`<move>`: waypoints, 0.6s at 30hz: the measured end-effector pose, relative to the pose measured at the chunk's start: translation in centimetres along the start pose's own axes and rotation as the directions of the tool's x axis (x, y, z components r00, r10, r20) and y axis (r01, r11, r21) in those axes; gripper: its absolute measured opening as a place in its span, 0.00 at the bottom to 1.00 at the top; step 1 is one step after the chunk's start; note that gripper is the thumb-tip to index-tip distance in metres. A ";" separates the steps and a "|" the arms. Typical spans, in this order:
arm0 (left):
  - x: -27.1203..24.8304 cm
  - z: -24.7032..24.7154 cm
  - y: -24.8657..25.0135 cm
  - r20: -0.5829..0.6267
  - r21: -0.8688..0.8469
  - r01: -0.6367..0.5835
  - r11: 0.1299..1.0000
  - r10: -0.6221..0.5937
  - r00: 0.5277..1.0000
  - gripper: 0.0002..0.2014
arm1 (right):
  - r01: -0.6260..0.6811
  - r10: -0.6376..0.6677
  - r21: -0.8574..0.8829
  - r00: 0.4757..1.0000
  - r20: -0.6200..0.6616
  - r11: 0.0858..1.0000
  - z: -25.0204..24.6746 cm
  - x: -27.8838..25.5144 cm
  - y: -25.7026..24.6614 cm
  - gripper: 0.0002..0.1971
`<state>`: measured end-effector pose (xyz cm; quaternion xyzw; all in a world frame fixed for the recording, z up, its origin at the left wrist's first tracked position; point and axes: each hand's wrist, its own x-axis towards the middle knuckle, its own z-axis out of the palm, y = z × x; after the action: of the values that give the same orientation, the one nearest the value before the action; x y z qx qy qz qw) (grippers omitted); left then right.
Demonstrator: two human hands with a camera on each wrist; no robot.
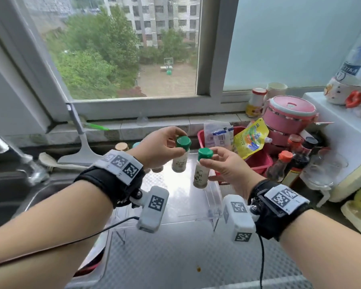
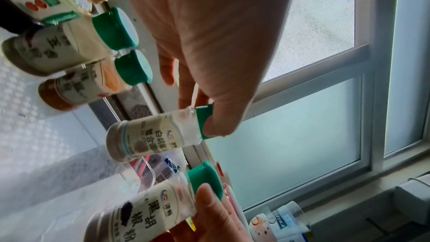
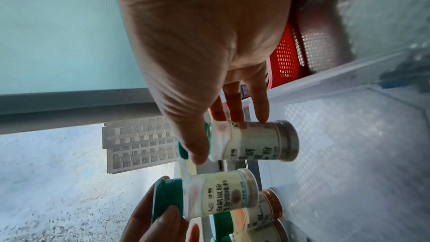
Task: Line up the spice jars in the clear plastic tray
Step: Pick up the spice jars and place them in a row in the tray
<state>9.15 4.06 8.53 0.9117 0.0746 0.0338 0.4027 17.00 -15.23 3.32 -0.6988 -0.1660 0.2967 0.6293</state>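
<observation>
Two green-capped spice jars hang above the clear plastic tray on the steel counter. My left hand pinches the cap of the white pepper jar, held upright over the tray's far end. My right hand pinches the cap of the black pepper jar, just right of it and slightly nearer. The two jars are close but apart. Two more green-capped jars stand to the left, mostly hidden behind my left wrist in the head view.
A red basket of seasoning packets sits right of the tray, with sauce bottles, a glass and a pink lunch box beyond. A sink and a squeegee lie to the left. The window sill runs behind.
</observation>
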 end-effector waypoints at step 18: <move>3.1 0.0 -5.3 -0.068 0.492 0.112 0.863 -0.090 0.994 0.25 | 0.078 -0.103 -0.262 0.991 -0.083 0.962 5.4 6.2 -0.3 0.16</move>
<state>11.66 8.09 4.60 0.9783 0.1369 0.0118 0.1552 18.50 -7.19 2.17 -0.7799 -0.2046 0.2099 0.5530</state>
